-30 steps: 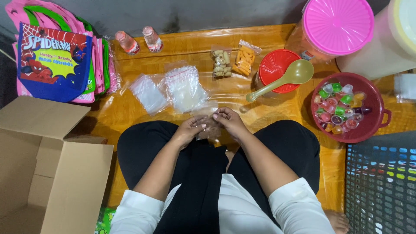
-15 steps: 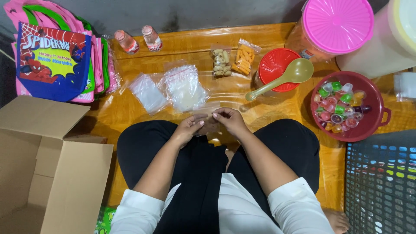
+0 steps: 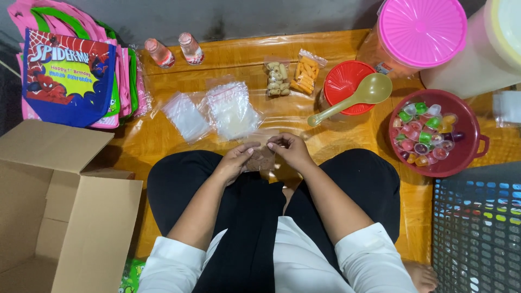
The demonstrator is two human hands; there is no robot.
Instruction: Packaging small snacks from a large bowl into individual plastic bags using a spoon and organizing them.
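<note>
At the near edge of the wooden floor (image 3: 179,135), we pinch a small clear bag of brown snacks (image 3: 262,158) between our left hand (image 3: 234,161) and right hand (image 3: 290,150), both closed on it.

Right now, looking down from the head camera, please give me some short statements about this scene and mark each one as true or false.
1. Both hands, left hand and right hand, hold a small clear bag with brown contents. True.
2. The green spoon lies inside the red bowl. False: it rests on the red lid; the bowl holds small coloured jelly cups.
3. The cardboard box stands open at the person's left. True.
4. The two small bottles lie in the cardboard box. False: they lie on the wooden floor, near the printed bags.
5. The big jar's pink lid is off. False: it is on.
</note>
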